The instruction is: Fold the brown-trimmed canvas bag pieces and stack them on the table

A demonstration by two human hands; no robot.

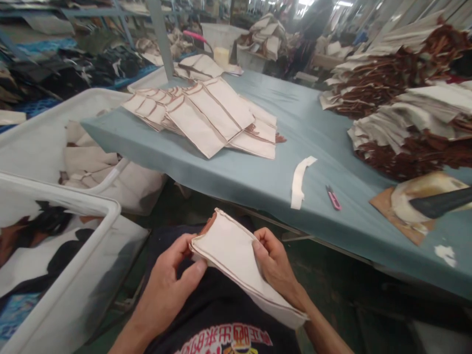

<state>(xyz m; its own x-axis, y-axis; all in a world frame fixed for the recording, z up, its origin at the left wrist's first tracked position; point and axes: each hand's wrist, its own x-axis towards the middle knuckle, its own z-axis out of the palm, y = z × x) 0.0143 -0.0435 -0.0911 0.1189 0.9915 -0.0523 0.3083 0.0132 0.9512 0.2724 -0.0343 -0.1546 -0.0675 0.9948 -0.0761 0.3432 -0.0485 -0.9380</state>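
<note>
A cream, tube-like sewn fabric piece [236,250] with brown seam edges lies across my lap, tilted down to the right. Brown lining shows at its upper left opening. My left hand [177,275] pinches the left corner between thumb and fingers. With thumb on top, my right hand [273,258] grips the far long edge near the middle. Beyond them, on the blue-green table [254,182], lie a curved white strip [300,182] and pink-handled thread snips [334,197]. A pile of similar cream pieces [214,113] with brown seams rests further back.
Tall stacks of cream and brown pieces [398,73] stand at the table's right. Near them sits a pot with a black-handled brush [442,204] on a brown board [383,201]. White plastic bins [114,211] holding pieces flank my left. A metal post [161,39] rises behind.
</note>
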